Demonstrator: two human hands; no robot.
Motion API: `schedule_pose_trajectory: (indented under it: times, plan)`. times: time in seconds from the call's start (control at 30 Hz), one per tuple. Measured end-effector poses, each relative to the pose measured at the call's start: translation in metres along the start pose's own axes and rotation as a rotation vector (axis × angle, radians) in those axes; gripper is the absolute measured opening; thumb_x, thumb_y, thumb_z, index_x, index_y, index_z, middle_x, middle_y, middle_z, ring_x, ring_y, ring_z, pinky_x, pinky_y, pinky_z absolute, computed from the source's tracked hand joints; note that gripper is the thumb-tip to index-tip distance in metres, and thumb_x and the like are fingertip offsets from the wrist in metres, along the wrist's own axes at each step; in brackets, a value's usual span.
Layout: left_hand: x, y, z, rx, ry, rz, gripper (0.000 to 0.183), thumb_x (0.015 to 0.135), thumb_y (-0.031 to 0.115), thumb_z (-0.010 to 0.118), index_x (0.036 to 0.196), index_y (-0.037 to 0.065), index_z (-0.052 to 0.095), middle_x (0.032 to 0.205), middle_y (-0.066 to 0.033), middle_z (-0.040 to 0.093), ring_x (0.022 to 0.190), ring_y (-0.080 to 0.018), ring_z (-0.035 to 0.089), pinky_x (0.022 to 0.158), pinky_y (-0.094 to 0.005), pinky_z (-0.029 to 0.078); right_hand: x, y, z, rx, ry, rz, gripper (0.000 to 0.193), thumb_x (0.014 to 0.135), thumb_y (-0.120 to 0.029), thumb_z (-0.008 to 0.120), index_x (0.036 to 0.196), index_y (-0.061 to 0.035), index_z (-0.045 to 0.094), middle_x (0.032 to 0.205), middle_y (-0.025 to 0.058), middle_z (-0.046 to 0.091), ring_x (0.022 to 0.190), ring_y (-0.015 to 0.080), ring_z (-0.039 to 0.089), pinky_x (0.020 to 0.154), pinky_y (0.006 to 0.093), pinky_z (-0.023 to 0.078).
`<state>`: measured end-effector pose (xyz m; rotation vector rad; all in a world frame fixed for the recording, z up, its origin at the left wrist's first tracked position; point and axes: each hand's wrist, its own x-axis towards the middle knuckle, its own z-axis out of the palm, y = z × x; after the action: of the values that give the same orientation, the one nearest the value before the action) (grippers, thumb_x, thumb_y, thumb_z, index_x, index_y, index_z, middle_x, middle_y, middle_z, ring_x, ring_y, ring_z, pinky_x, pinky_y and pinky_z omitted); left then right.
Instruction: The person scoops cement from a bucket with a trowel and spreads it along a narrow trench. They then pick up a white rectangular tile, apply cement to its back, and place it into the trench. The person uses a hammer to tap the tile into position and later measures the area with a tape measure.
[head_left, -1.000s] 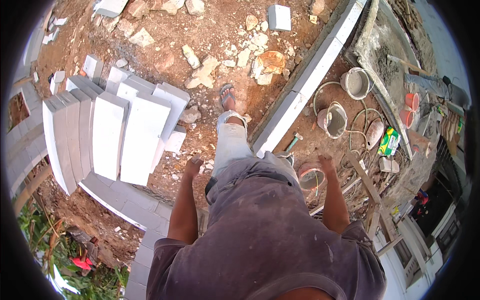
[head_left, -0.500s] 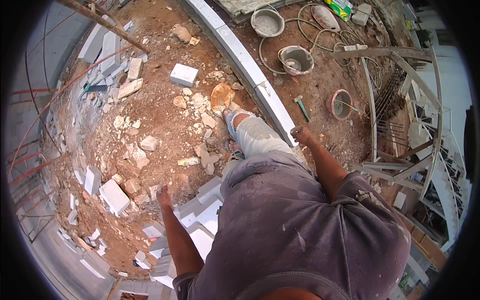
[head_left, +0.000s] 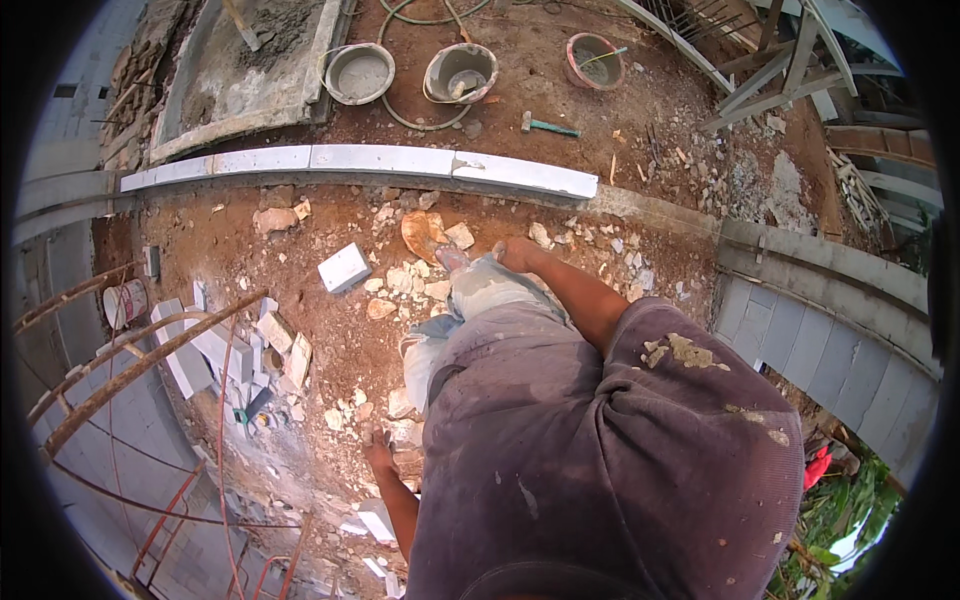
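Note:
My left hand point(head_left: 379, 450) hangs low beside my left leg, over rubble, its fingers slightly apart and nothing seen in it. Ahead of my right thigh is my right hand point(head_left: 515, 255), loosely open, its fingers partly turned from view and no object showing in it. Beyond it runs a low row of white blocks point(head_left: 385, 160), laid end to end. A single white block point(head_left: 344, 268) lies loose on the soil to the left. Across the row, a hammer point(head_left: 550, 126) with a green handle rests on the ground.
Two grey mortar buckets point(head_left: 361, 74) and a reddish bucket point(head_left: 595, 62) stand beyond the row, near a hose point(head_left: 425, 126). Broken stones point(head_left: 405, 280) litter the ground by my feet. Wooden poles point(head_left: 150, 365) and stacked white blocks point(head_left: 225, 350) are at left, a block wall point(head_left: 820, 340) at right.
My view and body have turned right, so the block row now runs across in front of me. My right hand has moved from over the row's end to the near side of it.

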<state>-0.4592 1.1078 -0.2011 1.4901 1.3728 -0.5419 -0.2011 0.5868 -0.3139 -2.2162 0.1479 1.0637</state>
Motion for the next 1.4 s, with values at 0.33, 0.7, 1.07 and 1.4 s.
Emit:
schedule_pose_trajectory:
  times: [0.33,0.7,1.07,1.4]
  plan:
    - [0.065,0.139,-0.014,0.234,-0.251,0.248,0.049,0.101,0.024,0.06,0.148,0.019,0.047,0.14,-0.0057,0.055,0.118,-0.0266,0.059,0.09,-0.0424,0.048,-0.004,0.005,0.043,0.28,0.29,0.196,0.03,0.087,-0.03,0.061,0.106,-0.011,0.073,0.105,0.0231,0.071,0.1,0.0411,0.067,0.09,0.0468,0.052]
    - [0.127,0.219,-0.021,0.196,-0.306,0.361,0.053,0.097,0.019,0.063,0.147,0.01,0.048,0.133,-0.0089,0.061,0.114,-0.0225,0.061,0.09,-0.0386,0.049,-0.067,0.035,0.121,0.133,0.063,0.537,0.035,0.085,-0.025,0.06,0.106,0.0006,0.072,0.112,0.024,0.069,0.102,0.0375,0.068,0.089,0.0451,0.053]
    - [0.157,0.135,-0.124,0.361,-0.05,0.073,0.099,0.087,0.066,0.065,0.14,-0.015,0.044,0.144,-0.0291,0.051,0.133,-0.0346,0.052,0.108,-0.0393,0.042,0.07,-0.092,0.074,0.391,0.278,-0.078,0.022,0.098,-0.018,0.059,0.117,-0.0103,0.065,0.076,-0.0004,0.06,0.059,0.013,0.057,0.052,0.03,0.046]
    - [0.163,0.383,-0.403,-0.637,0.455,0.653,0.077,0.097,0.062,0.054,0.155,0.015,0.035,0.158,-0.0121,0.038,0.14,-0.0301,0.044,0.109,-0.0476,0.039,0.188,-0.169,0.029,0.417,0.024,0.201,0.016,0.097,-0.019,0.061,0.102,-0.0063,0.069,0.071,0.0007,0.06,0.055,0.0117,0.052,0.05,0.03,0.043]
